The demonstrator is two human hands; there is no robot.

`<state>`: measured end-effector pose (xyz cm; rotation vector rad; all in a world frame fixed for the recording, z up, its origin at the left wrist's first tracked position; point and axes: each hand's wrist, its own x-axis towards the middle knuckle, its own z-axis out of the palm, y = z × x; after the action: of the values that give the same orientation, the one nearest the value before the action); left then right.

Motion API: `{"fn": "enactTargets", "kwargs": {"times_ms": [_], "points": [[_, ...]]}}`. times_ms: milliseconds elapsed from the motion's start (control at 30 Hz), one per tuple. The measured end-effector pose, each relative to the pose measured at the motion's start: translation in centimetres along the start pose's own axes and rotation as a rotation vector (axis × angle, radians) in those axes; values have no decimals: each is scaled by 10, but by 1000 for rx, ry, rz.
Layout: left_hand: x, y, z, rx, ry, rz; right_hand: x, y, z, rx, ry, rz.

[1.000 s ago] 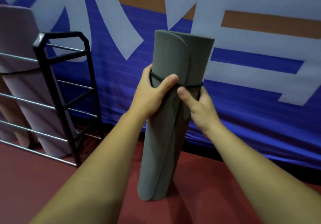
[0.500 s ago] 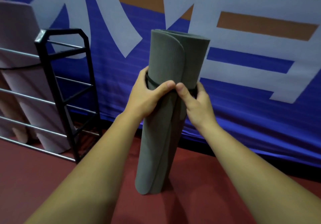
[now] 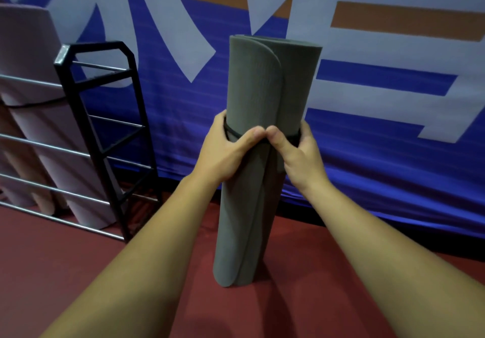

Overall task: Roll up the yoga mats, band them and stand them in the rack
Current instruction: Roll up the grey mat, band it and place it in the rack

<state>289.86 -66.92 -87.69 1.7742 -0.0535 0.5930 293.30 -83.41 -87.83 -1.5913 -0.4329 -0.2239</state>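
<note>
Biggest thing in the shot is the blue banner [image 3: 367, 154] with white and orange shapes, filling the whole far side. Below it is the dark red floor [image 3: 65, 259].

Far left there's the rack [image 3: 114, 206], a black frame with silver bars, and some pale rolled mats [image 3: 29, 49] are leaning inside it. One of them has a dark band around it.

The grey mat [image 3: 252, 80] isn't in the rack. It's rolled up and standing on end on the floor in the middle, right of the rack and well apart from it, tipped slightly with its top toward the right. The loose outer edge faces the camera.

Both hands grip it a bit above halfway. The left hand [image 3: 225, 154] wraps around from the left and the right hand [image 3: 299, 154] from the right, fingers curled around the back of the roll and thumbs across the front.

The black band [image 3: 231, 131] loops around the roll right where the hands are.

What's different from a second ago: the thumbs were apart then and you could see the band stretched across the front between them. Now the thumb tips touch each other and cover that stretch, so only short bits of band show at each side. The mat stands in about the same spot.
</note>
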Motion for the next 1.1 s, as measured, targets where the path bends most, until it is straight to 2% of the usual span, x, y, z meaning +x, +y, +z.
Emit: {"fn": "enactTargets", "kwargs": {"times_ms": [167,367,600,800,1100], "points": [[0,-3,-10,71,-43,28,-11,12,-15,-121,-91,13],[4,-2,-1,11,-31,23,6,-5,-3,65,-21,-7],[-13,-32,-7,32,-70,-52,-14,26,-7,-104,-80,79],[-5,-13,-2,-39,-15,38,-1,6,3,-10,3,-29],[-19,-42,-5,3,-73,-3,-20,30,-7,-105,-86,86]]}}
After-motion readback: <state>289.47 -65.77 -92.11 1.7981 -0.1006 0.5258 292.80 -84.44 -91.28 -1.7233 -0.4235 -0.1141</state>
